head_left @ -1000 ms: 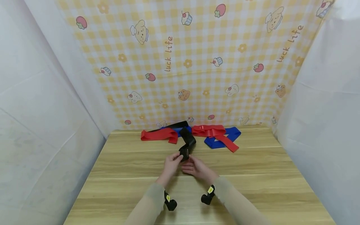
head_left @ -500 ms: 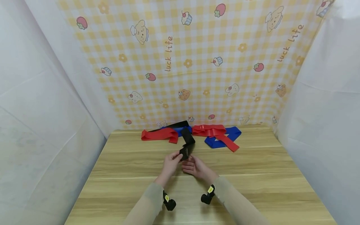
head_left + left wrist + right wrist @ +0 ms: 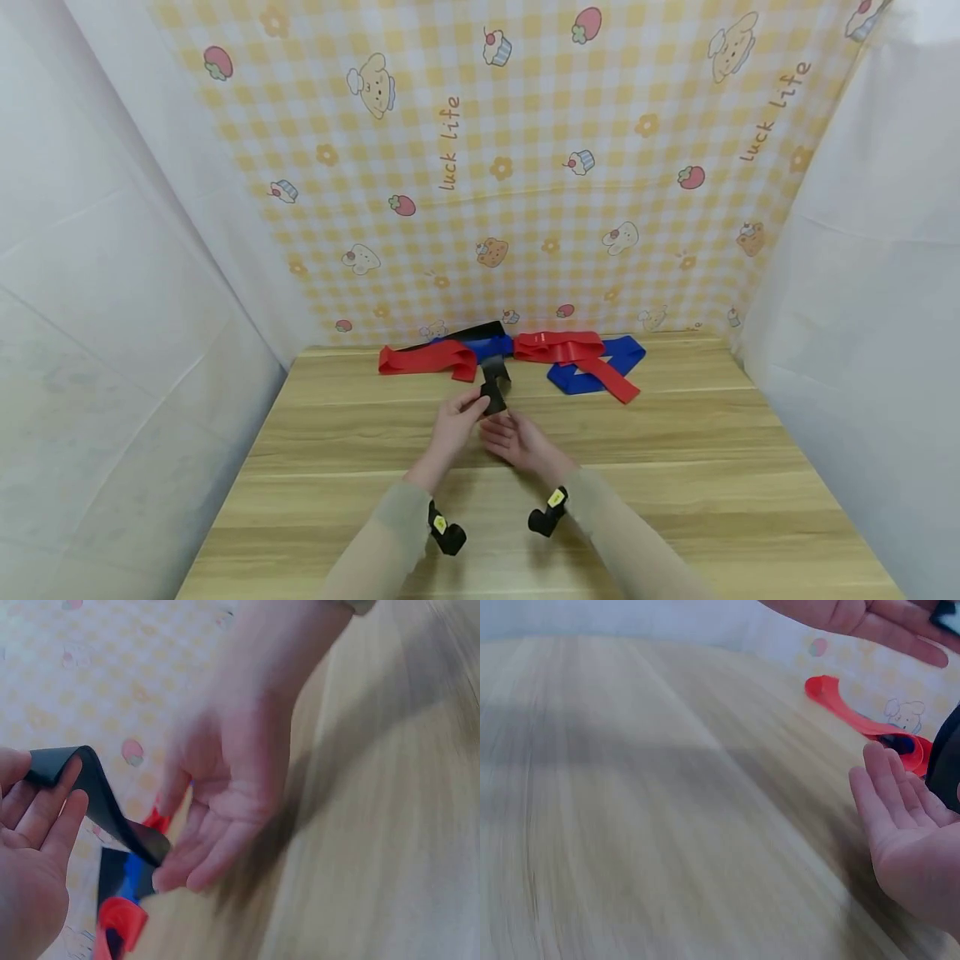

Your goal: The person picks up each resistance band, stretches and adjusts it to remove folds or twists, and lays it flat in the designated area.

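A checked cloth (image 3: 525,208) stands behind the wooden worktop (image 3: 337,483). Along the worktop's back edge lie a left red strip (image 3: 427,358) and a right red strip (image 3: 558,346), the right one partly over a blue strip (image 3: 577,383); their flat folds suggest soft, thin material. The left hand (image 3: 453,422) pinches the near end of a black strip (image 3: 493,400) between thumb and fingers. The right hand (image 3: 525,442) is loosely spread, fingers extended, beside that strip's lower edge; whether it touches the strip is hard to tell.

The black strip hangs in front of the back row, above the worktop, bending in a smooth curve between the hands. It should be light and bendy, with enough spring to keep a curl rather than drop limp. Its surface looks smooth, so it may slide under a loose touch, though it hardly seems fragile. The best hold is a flat pinch across its full width, close to an end.
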### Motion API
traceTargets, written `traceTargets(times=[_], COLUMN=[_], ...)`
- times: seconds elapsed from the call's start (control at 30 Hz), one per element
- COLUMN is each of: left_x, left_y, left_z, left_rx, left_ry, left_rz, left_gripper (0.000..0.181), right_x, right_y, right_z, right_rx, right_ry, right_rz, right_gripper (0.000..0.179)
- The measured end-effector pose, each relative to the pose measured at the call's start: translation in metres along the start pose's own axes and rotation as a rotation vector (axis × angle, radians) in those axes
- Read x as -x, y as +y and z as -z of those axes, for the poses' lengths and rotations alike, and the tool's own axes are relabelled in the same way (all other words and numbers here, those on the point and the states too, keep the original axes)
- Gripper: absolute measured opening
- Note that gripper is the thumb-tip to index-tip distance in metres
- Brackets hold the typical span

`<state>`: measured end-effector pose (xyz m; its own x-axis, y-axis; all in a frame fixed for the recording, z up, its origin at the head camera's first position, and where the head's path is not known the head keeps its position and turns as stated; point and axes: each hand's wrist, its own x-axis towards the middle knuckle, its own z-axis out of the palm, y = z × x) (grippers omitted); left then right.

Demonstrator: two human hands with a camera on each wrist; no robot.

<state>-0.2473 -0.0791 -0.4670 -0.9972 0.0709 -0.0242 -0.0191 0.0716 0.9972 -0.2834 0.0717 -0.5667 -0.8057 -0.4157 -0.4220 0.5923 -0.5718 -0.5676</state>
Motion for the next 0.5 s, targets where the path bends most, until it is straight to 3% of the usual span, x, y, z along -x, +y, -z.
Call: traceTargets(times=[0.2,0.37,0.5], left_x=[-0.001,-0.005,0.002], left_y=[0.007,0.002,0.008], left_z=[0.000,-0.001,-0.001], left_rx=[-0.002,0.025,0.037], left_ry=[-0.043,-0.058,-0.093], left_rz=[-0.029,-0.079,-0.144], left_gripper=[0.040,0.037,0.033], right_x=[-0.003,-0.010,-0.009], right_y=[0.000,0.000,-0.003], right_z=[-0.008,-0.012,-0.012], right_rx=[-0.139,-0.276,-0.343], right_ry=[-0.028,0.011,0.018], right_rz=[0.017,0.002,0.015], right_gripper=[0.044,0.034,0.033])
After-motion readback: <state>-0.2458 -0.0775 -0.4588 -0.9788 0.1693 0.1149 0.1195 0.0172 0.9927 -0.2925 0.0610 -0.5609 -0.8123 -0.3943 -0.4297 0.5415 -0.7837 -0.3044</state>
